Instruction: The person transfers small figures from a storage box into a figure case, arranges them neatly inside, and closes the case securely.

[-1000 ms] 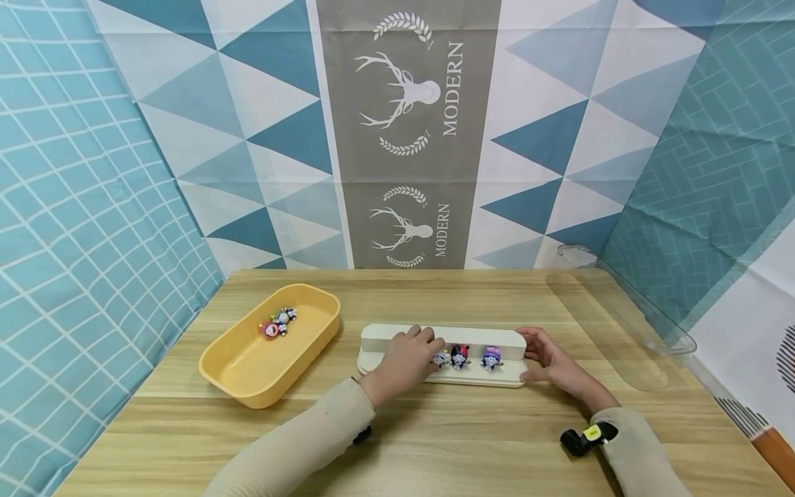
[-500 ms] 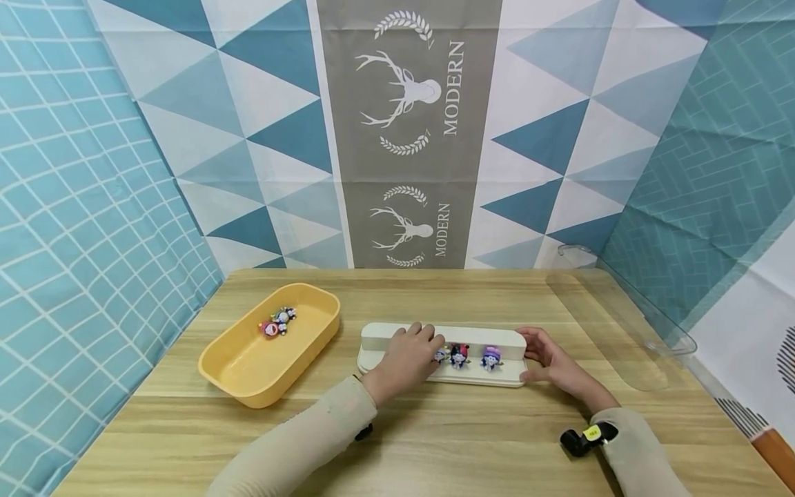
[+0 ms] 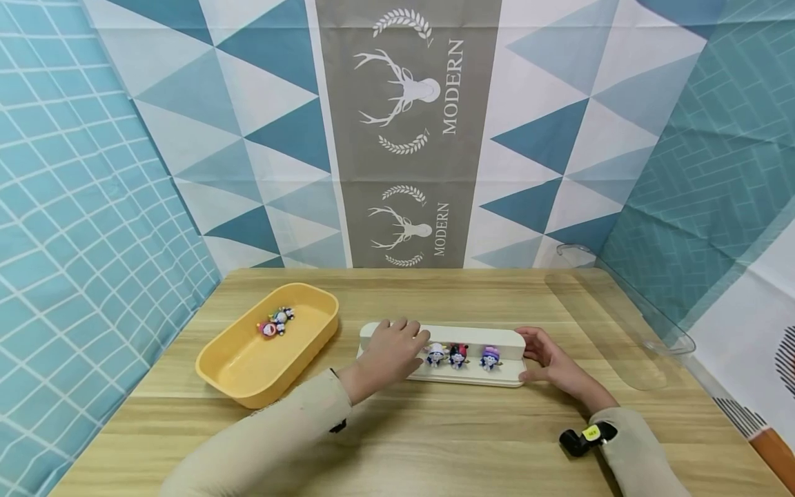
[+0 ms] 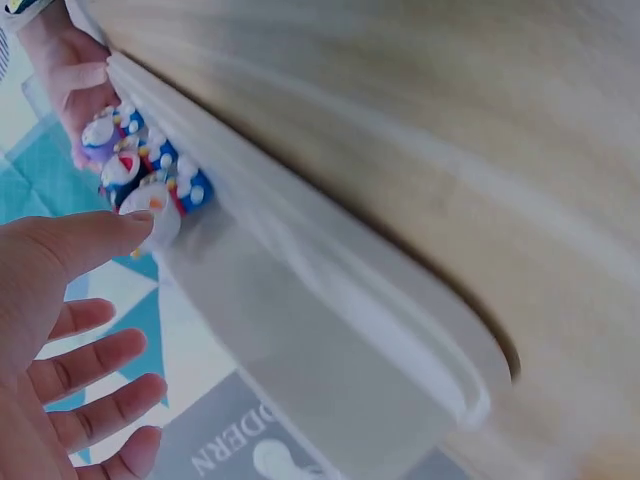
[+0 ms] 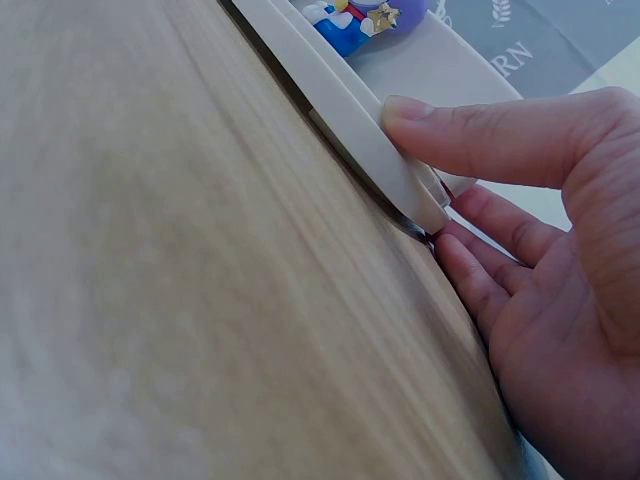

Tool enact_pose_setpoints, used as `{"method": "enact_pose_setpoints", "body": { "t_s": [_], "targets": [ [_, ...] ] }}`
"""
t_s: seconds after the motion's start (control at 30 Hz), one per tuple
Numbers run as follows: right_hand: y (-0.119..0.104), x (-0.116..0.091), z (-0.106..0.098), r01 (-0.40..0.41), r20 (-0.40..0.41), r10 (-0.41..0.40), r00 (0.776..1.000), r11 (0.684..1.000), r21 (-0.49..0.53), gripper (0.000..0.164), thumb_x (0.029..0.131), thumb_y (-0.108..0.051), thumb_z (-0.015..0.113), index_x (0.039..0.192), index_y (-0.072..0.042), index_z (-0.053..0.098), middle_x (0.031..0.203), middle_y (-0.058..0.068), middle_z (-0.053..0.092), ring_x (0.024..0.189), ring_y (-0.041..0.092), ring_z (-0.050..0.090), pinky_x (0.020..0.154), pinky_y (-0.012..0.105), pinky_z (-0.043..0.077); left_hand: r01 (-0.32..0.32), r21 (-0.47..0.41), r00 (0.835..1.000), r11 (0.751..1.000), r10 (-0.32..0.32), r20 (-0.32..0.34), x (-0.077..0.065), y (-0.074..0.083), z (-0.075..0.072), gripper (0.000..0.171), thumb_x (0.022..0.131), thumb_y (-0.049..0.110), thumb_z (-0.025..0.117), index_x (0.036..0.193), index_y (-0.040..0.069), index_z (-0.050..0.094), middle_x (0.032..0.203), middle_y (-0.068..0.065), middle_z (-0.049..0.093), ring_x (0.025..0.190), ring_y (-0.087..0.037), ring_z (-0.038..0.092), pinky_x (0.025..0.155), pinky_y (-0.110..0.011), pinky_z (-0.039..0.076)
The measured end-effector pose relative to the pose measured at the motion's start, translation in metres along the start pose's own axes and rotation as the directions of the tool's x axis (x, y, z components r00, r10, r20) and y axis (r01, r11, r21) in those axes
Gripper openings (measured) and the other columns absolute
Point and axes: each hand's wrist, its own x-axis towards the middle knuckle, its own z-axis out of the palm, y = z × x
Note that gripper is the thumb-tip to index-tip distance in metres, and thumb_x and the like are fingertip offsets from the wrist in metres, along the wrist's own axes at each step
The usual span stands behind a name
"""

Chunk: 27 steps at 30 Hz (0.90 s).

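Observation:
A cream display stand [image 3: 472,376] with a raised back step lies across the middle of the table. Three small figurines stand in a row on it: a white-capped one [image 3: 436,355], a red-and-black-capped one [image 3: 458,356] and a purple-capped one [image 3: 490,357]. My left hand [image 3: 388,355] is over the stand's left part, just left of the white-capped figurine; its fingers are spread and hold nothing in the left wrist view. With thumb on top and fingers at the outer side, my right hand [image 5: 560,220] grips the stand's right end.
A yellow tub [image 3: 248,373] stands at the left with several more figurines [image 3: 273,323] lying inside. On the right of the table lies a long clear plastic cover [image 3: 611,324]. Patterned cloth hangs behind the table and at its sides.
My left hand has drawn back to the left from the white-capped figurine, which now shows fully on the stand. My right hand has stayed at the stand's right end.

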Motion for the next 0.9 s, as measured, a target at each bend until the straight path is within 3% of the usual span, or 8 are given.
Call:
{"method": "enact_pose_setpoints", "body": {
  "t_s": [0.23, 0.5, 0.67, 0.9],
  "targets": [
    [0.001, 0.0, 0.0, 0.001, -0.006, -0.001, 1.0, 1.0, 0.0, 0.082, 0.075, 0.009, 0.079, 0.143, 0.009, 0.031, 0.131, 0.012, 0.051, 0.115, 0.003, 0.053, 0.098, 0.017, 0.042, 0.032, -0.006, 0.999, 0.999, -0.032, 0.01, -0.014, -0.021, -0.013, 0.047, 0.08, 0.036, 0.082, 0.115, 0.013, 0.06, 0.099, -0.004, 0.061, 0.084, -0.022, 0.057, 0.063, -0.036, 0.046],
    [0.001, 0.0, 0.001, 0.024, 0.004, -0.024, 1.0, 1.0, -0.003, 0.082, 0.076, 0.009, 0.078, 0.142, 0.01, 0.03, 0.133, 0.03, 0.046, 0.115, 0.002, 0.052, 0.098, 0.017, 0.042, 0.067, -0.005, 0.998, 0.998, -0.067, -0.005, -0.03, -0.044, -0.015, 0.062, 0.078, 0.032, 0.083, 0.131, 0.014, 0.056, 0.106, -0.006, 0.062, 0.092, -0.026, 0.061, 0.066, -0.04, 0.05],
    [-0.001, 0.0, 0.002, 0.039, 0.012, -0.039, 0.999, 0.999, 0.006, 0.082, 0.076, 0.01, 0.077, 0.142, 0.012, 0.028, 0.133, 0.03, 0.045, 0.116, 0.003, 0.052, 0.098, 0.018, 0.043, 0.059, 0.008, 0.998, 0.998, -0.059, -0.012, -0.035, -0.058, -0.019, 0.067, 0.077, 0.031, 0.084, 0.135, 0.013, 0.056, 0.11, -0.007, 0.062, 0.095, -0.027, 0.06, 0.068, -0.038, 0.05],
    [-0.002, 0.0, 0.002, 0.032, 0.008, -0.032, 0.999, 0.999, 0.003, 0.082, 0.077, 0.01, 0.077, 0.142, 0.012, 0.028, 0.133, 0.03, 0.045, 0.115, 0.002, 0.052, 0.097, 0.017, 0.042, 0.092, -0.006, 0.993, 0.996, -0.091, 0.076, -0.038, -0.084, -0.025, 0.064, 0.079, 0.029, 0.084, 0.134, 0.011, 0.055, 0.115, -0.01, 0.061, 0.104, -0.031, 0.059, 0.076, -0.043, 0.05]
  ]
}}
